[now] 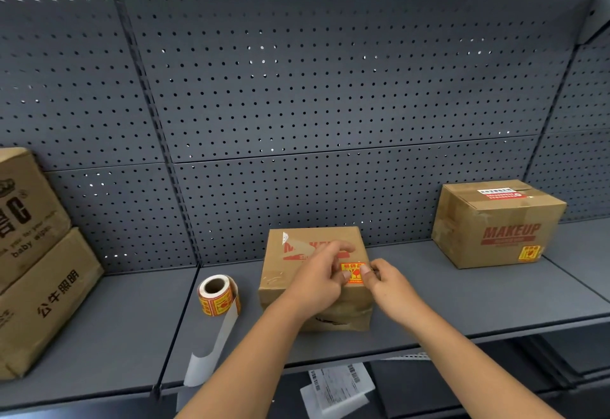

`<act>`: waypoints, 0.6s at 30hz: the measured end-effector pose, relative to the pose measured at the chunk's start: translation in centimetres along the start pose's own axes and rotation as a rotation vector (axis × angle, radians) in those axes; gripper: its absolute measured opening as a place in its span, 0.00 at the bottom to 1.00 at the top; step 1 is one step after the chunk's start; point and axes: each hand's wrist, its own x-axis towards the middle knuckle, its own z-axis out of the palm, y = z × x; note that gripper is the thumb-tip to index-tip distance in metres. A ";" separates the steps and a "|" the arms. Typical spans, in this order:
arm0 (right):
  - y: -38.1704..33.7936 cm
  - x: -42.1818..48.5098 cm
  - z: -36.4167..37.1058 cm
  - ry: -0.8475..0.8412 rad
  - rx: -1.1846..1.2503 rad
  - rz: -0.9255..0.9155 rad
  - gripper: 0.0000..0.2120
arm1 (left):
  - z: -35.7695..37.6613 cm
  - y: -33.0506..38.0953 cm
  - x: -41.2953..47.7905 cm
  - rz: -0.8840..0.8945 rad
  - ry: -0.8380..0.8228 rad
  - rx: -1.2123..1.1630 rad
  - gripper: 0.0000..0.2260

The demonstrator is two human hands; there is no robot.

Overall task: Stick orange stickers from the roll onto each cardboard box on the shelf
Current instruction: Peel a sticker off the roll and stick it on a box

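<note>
Shelf (462, 299) contents, left to right:
- Two stacked boxes (33, 253) at the far left.
- Roll (216, 296): core opening turned up. Its bare backing strip (211, 349) runs lengthwise over the front edge.
- Middle box (280, 273).
- Left hand (317, 273): fingers lie loose on the printed face, thumb pressing the sticker (354, 272).
- Sticker: near the box's right edge, print upright, top toward the pegboard (330, 88).
- Right hand (386, 281): fingers curled, tips at the sticker's right edge; pinching or pressing, cannot tell.
- Right box (495, 223): already stickered.
</note>
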 end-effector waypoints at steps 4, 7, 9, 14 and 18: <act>-0.1 -0.1 0.2 0.011 -0.019 -0.004 0.15 | 0.2 -0.1 0.0 -0.034 -0.019 -0.027 0.17; 0.0 -0.1 0.3 0.023 -0.014 -0.007 0.14 | 0.0 0.2 -0.1 -0.056 -0.041 -0.058 0.15; 0.5 0.0 0.2 0.065 -0.001 0.009 0.15 | -0.2 0.5 -0.2 -0.076 -0.051 -0.048 0.14; 0.4 -0.3 -1.5 0.166 0.037 0.068 0.23 | -2.6 1.0 -0.6 -0.162 0.016 -0.405 0.09; -0.9 0.5 -2.7 0.193 0.061 0.049 0.22 | -6.0 -0.7 -0.6 -0.159 0.283 -0.364 0.11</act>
